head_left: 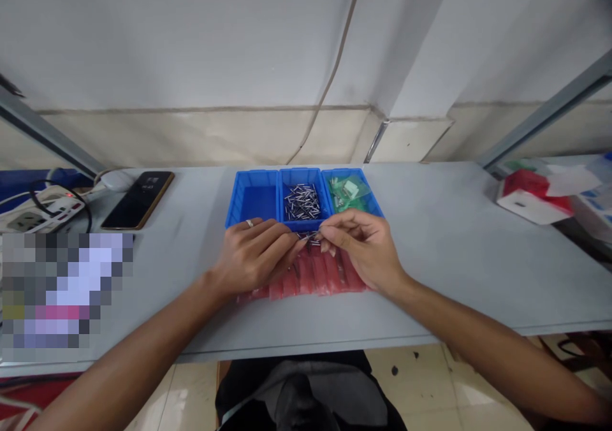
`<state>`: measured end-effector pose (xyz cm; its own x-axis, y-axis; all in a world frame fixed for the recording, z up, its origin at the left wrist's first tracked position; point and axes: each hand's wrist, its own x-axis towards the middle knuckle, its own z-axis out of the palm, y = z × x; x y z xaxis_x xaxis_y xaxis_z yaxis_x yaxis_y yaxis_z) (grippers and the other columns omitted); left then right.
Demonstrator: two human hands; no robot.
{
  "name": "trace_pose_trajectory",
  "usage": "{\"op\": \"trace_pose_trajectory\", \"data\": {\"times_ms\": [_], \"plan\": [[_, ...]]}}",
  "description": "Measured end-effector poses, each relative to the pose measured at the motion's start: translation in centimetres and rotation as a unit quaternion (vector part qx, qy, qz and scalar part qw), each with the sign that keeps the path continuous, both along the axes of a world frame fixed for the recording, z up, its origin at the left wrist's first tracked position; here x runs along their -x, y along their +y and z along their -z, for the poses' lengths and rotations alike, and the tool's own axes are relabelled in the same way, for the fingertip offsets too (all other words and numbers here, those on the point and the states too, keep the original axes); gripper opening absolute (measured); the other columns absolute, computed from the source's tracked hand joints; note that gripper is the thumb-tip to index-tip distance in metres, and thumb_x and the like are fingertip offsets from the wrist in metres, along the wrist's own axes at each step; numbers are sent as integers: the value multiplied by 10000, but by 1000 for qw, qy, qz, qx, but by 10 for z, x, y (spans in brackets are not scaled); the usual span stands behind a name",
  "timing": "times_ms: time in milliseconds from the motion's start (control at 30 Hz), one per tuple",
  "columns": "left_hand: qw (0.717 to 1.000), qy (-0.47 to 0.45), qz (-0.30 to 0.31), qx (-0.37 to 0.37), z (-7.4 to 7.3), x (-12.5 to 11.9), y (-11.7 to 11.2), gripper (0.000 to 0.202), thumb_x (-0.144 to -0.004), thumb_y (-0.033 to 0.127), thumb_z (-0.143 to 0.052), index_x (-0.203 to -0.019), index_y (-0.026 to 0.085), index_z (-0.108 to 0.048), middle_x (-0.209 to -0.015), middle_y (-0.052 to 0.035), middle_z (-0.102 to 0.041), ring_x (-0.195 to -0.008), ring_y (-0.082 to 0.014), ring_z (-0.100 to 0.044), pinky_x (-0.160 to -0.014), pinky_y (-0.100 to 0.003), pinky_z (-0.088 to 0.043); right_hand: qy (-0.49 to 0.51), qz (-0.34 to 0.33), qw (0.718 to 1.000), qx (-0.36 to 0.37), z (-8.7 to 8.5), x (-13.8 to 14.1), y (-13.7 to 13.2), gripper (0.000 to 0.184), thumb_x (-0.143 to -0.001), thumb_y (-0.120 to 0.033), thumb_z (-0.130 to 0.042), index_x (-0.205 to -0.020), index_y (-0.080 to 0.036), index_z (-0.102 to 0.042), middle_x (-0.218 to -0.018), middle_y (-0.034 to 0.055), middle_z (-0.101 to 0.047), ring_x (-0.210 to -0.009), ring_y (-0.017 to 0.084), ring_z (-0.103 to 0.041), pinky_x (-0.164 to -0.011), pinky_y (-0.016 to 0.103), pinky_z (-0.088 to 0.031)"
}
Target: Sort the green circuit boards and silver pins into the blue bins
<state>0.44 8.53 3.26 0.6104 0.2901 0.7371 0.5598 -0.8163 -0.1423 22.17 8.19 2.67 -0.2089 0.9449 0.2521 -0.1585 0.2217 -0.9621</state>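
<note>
1. the work in hand sits at the front lip of a three-part bright blue plastic parts tray (253, 192), where both hands meet with their fingertips almost touching, over a small cluster of thin silver pins (308, 240).
2. the left hand (251, 255), with a plain silver ring (249, 223) on one finger, is held palm down, its fingers closed together and reaching right. whether it grips anything cannot be told, as its tips are too small and partly hidden.
3. the right hand (358, 249) has its thumb and forefinger drawn together in a pinch just above the lip of the middle compartment. its other fingers curl loosely. what lies in the pinch is too small to tell.
4. the tray's left compartment shows only its blue floor. a loose heap of thin silver pins with dark ends (302, 201) fills the middle one, and small clear green-tinted plastic bags (349, 192) lie in the right one.
5. a flat row of overlapping translucent red plastic bags (315, 277) lies directly under both hands, just in front of the tray, on a long pale grey table (440, 271).
6. further left on the table lie a black smartphone with a tan edge (138, 199) and a white power strip with black cables (43, 209). a blurred patch hides what lies below them. red and white cardboard boxes (530, 198) sit at the far right.
</note>
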Motion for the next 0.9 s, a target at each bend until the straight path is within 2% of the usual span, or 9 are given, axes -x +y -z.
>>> {"op": "trace_pose_trajectory", "data": {"times_ms": [100, 200, 300, 333, 467, 533, 667, 800, 900], "plan": [[1000, -4, -12, 4, -1, 2, 0, 39, -892, 149, -632, -877, 156, -596, -805, 5, -685, -673, -127, -612, -581, -284, -429, 47, 6, 999, 26, 2, -1, 4, 64, -852, -231, -754, -913, -217, -742, -785, -2, -746, -687, 109, -694, -628, 229, -569], [999, -24, -39, 5, -1, 5, 1, 32, -880, 141, -629, -874, 156, -602, -820, -2, -683, -677, -128, -612, -571, -289, -416, 46, 9, 999, 14, -2, -6, 8, 241, -949, -251, -632, -1184, -249, -687, -1041, 40, -763, -860, 137, -726, -732, 278, -599], [998, -28, -48, 2, 0, 5, 2, 49, -868, 136, -640, -855, 159, -599, -822, -2, -684, -680, -126, -616, -578, -287, -426, -139, -40, 984, -108, -4, -12, 9, 279, -994, -254, -549, -1249, -254, -662, -1023, 43, -765, -833, 148, -723, -728, 312, -601], [999, -25, -48, 3, 0, 4, 2, 49, -868, 137, -642, -855, 160, -601, -823, -1, -686, -685, -126, -620, -583, -285, -432, -231, -56, 954, -181, -3, -13, 9, 251, -987, -248, -558, -1199, -240, -693, -994, 46, -767, -833, 161, -720, -747, 332, -601], [999, -11, -41, 16, -1, 2, 0, 53, -871, 138, -639, -848, 164, -599, -813, 2, -687, -684, -127, -628, -586, -282, -436, -499, -99, 753, -418, 8, -9, 10, 181, -955, -166, -586, -1039, -156, -745, -1000, 97, -753, -948, 240, -702, -860, 427, -594], [999, -11, -39, 14, -1, 1, 0, 52, -873, 141, -638, -848, 163, -597, -813, -1, -688, -681, -128, -628, -581, -283, -431, -538, -103, 708, -446, 14, -6, 10, 181, -950, -129, -577, -1037, -140, -736, -977, 98, -744, -942, 240, -692, -853, 415, -600], [999, -13, -42, 13, 0, 1, 1, 60, -872, 141, -639, -842, 167, -593, -809, 5, -689, -676, -126, -627, -580, -281, -423, -520, -83, 720, -453, 16, -3, 8, 223, -972, -138, -546, -1114, -162, -715, -1013, 94, -718, -967, 208, -671, -876, 373, -594], [999, -16, -41, 15, 2, 2, 2, 65, -872, 142, -636, -835, 166, -588, -806, 5, -685, -672, -123, -620, -576, -278, -415, -504, -111, 723, -459, 12, -2, 6, 258, -966, -141, -558, -1176, -204, -692, -1157, 77, -702, -1074, 218, -636, -962, 399, -562], [999, -14, -36, 22, 3, 2, 2, 66, -873, 135, -633, -833, 165, -590, -802, 5, -684, -684, -124, -627, -593, -276, -428, -509, -125, 721, -453, 13, 0, 6, 229, -969, -142, -555, -1144, -188, -696, -1131, 77, -714, -1089, 226, -630, -982, 405, -552]]}}
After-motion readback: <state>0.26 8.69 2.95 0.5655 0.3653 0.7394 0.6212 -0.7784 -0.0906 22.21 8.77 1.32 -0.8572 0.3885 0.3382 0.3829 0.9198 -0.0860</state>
